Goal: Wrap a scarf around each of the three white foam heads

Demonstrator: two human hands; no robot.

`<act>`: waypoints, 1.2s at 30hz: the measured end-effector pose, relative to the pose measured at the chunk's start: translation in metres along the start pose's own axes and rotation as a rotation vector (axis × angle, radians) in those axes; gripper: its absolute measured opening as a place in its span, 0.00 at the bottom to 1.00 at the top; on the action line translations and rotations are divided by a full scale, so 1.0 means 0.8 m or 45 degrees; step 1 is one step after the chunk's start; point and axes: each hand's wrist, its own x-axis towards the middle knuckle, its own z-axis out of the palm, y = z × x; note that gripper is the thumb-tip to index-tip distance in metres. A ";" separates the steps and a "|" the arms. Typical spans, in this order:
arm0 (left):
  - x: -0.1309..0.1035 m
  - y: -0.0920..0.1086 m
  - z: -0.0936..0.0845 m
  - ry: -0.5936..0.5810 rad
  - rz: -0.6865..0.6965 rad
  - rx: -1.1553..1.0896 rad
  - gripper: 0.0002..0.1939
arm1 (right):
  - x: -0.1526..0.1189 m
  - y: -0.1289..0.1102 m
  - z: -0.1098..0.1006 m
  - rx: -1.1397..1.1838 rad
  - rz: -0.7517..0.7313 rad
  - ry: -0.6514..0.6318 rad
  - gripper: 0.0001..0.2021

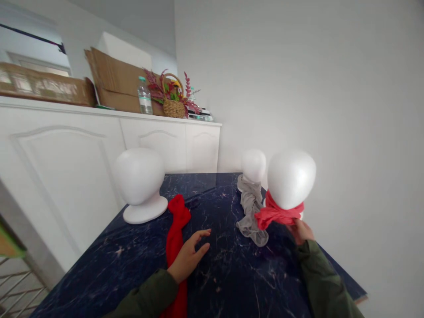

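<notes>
And the pink scarf (280, 215) runs leftward from the right hand (302, 231) touching it, grip unclear, the open left hand (189, 258) farther off.

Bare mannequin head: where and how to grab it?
I'd grip the mannequin head by its neck, coming from the near right, where the left hand is: the neck looks narrower than the round head above and flared base below.

Homelike room, white panelled cabinets (159, 141), flower basket (174, 108), plain pale walls (357, 110)
</notes>
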 end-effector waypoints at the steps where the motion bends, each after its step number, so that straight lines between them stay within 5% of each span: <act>1: 0.000 0.001 0.001 -0.009 -0.003 0.013 0.15 | 0.013 0.000 -0.017 -0.011 0.012 0.055 0.17; 5: -0.001 0.004 0.004 -0.032 -0.008 0.033 0.16 | 0.048 0.012 -0.042 -0.095 0.086 0.105 0.19; 13: 0.001 0.004 0.002 -0.031 -0.052 0.037 0.14 | 0.068 0.028 -0.006 -0.393 0.212 -0.185 0.24; 18: 0.003 0.007 0.001 -0.009 -0.066 0.053 0.13 | 0.076 0.023 0.003 -0.699 0.247 -0.220 0.25; 25: -0.001 0.011 0.001 0.018 -0.034 0.230 0.13 | 0.079 0.020 0.010 -1.233 0.125 -0.066 0.14; 30: 0.004 0.002 -0.020 0.237 0.017 0.718 0.13 | 0.061 0.017 0.009 -1.349 0.014 0.040 0.17; 33: 0.009 -0.014 -0.045 0.399 -0.147 1.089 0.22 | 0.048 0.011 0.005 -1.352 -0.051 0.250 0.28; 36: 0.014 -0.029 -0.064 0.361 -0.331 1.153 0.22 | 0.023 0.005 0.011 -1.267 -0.307 0.443 0.30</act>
